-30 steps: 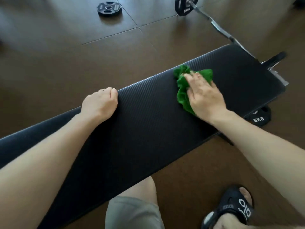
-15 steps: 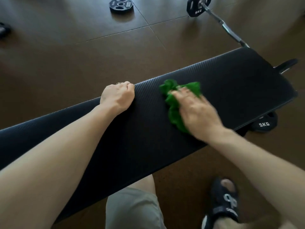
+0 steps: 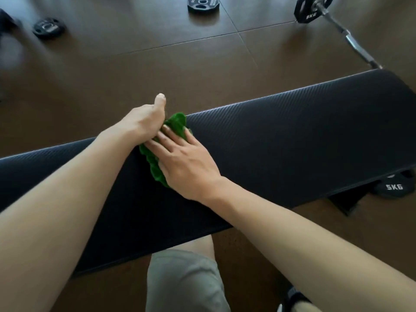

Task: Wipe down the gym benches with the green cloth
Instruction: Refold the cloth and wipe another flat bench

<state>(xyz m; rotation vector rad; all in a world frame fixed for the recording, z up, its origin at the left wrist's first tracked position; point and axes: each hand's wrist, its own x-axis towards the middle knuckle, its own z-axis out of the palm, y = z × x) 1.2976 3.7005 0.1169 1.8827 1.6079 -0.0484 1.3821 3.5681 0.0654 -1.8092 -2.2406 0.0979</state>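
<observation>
A long black padded bench [image 3: 292, 136] runs across the view from lower left to upper right. A crumpled green cloth [image 3: 176, 122] lies on its far edge, near the middle. My right hand [image 3: 186, 161] lies flat on the cloth with fingers spread, pressing it to the pad. My left hand [image 3: 141, 122] meets the cloth's left side at the far edge with its thumb raised. Its fingers are hidden behind the cloth and my right fingers.
Two black weight plates [image 3: 201, 4] [image 3: 48, 27] lie on the brown floor beyond the bench. A curl bar [image 3: 355, 43] with a 5KG plate [image 3: 313, 10] lies at the upper right. Another 5KG plate [image 3: 394, 186] sits under the bench. My knee [image 3: 184, 278] is below.
My right hand has slid the cloth left along the bench until it met my left hand. The left hand, which gripped the far edge, now has its thumb up against the cloth.
</observation>
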